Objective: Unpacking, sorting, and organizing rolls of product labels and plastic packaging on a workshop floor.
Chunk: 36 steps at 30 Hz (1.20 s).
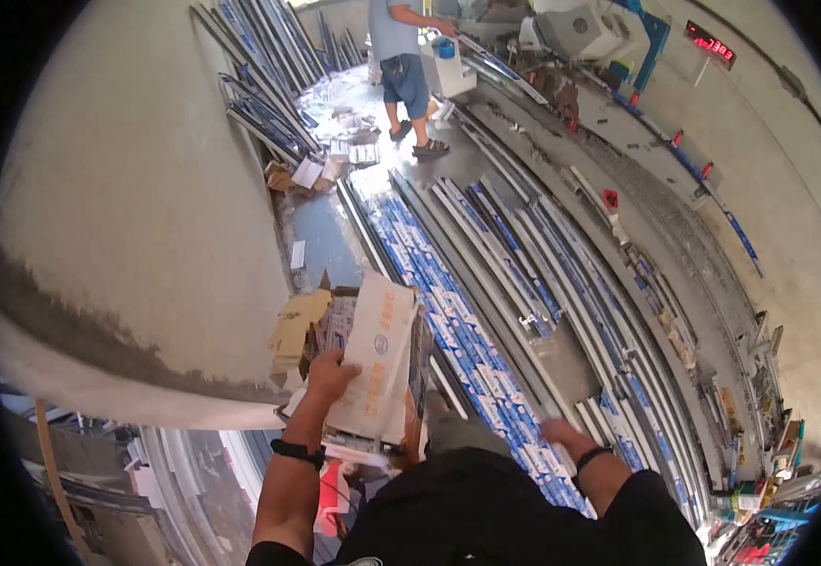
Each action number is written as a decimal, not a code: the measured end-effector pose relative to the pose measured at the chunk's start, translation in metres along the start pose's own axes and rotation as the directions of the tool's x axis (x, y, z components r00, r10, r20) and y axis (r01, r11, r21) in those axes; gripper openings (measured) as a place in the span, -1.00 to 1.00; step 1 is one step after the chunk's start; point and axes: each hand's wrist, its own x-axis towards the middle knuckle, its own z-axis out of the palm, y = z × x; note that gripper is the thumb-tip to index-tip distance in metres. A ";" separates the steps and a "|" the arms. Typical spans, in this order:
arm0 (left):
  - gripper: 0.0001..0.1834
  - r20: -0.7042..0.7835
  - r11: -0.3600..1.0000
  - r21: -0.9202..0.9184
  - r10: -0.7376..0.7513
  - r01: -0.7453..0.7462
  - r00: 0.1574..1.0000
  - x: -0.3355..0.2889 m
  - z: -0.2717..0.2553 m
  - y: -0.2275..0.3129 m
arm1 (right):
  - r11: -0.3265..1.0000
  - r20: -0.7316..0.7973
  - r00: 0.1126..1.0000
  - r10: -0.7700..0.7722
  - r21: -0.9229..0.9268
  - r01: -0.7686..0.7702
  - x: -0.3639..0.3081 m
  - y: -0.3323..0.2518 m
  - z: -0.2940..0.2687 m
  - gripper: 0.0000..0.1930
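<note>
My left hand grips the left edge of a pale cardboard flap with orange print, its thumb lying over the face. Under and beside the flap is an opened carton; flat printed items partly show inside it, too hidden to name. Brown torn cardboard sticks out on the carton's left. My right hand hangs low at my right side, above long bars wrapped in blue and white film. Its fingers are too small and turned away to read.
More long metal profiles lie in rows to the right. Others lean on the left wall. A person stands at the far end beside machinery. Paper scraps litter the floor. A red digital display hangs at upper right.
</note>
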 end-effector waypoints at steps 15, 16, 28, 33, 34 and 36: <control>-0.68 -0.019 0.999 -0.020 -0.038 0.038 0.999 0.255 -0.141 -0.048 | 0.951 -0.316 0.948 -0.033 0.281 0.127 0.159 -0.270 -0.319 -0.62; -0.68 -0.021 0.990 -0.124 -0.063 0.060 0.998 0.274 -0.145 -0.052 | 0.942 -0.274 0.961 0.024 0.329 0.070 0.164 -0.275 -0.313 -0.63; -0.63 0.045 0.943 -0.296 -0.149 0.156 0.988 0.423 -0.235 -0.084 | 0.936 0.183 0.974 0.136 0.298 -0.187 0.215 -0.316 -0.268 -0.63; -0.62 -0.008 0.980 0.019 -0.198 0.198 0.980 0.477 -0.284 -0.100 | 0.948 -0.049 0.985 0.167 0.281 -0.147 0.314 -0.319 -0.322 -0.66; -0.62 -0.009 0.979 0.007 -0.205 0.205 0.979 0.482 -0.296 -0.101 | 0.917 -0.084 0.977 0.194 0.371 -0.150 0.331 -0.332 -0.349 -0.65; -0.63 0.013 0.975 -0.058 -0.215 0.216 0.976 0.503 -0.306 -0.117 | 0.877 -0.180 0.965 0.191 0.473 -0.085 0.352 -0.353 -0.394 -0.62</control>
